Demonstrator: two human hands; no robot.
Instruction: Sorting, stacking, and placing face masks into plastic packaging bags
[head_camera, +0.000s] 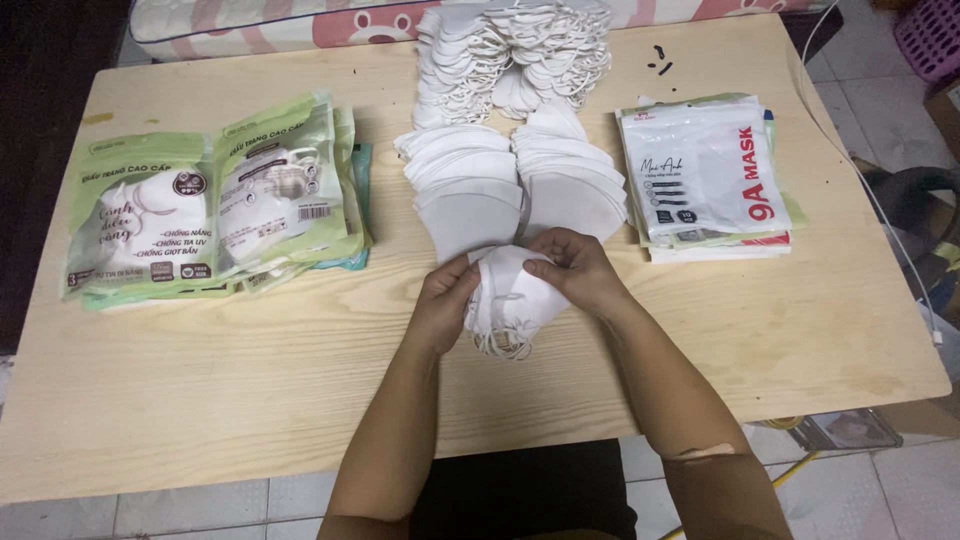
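Both hands, left hand (443, 300) and right hand (578, 268), close their fingers on a small bundle of white masks (508, 300) at mid-worktop (250, 360). Filled green packets (210, 200) lie left; loose mask stacks (510, 180) and empty pouches (705, 175) await.

Bare forearms, no sleeves; dark garment at the lap; 2 ringless hands.

Soft, even light from above falls on the pale wooden table (250, 360), where shadows are faint, the white masks (510, 60) at its far edge look nearly washed out, the plastic packets (700, 170) show slight glare, and the whole picture is mildly soft.
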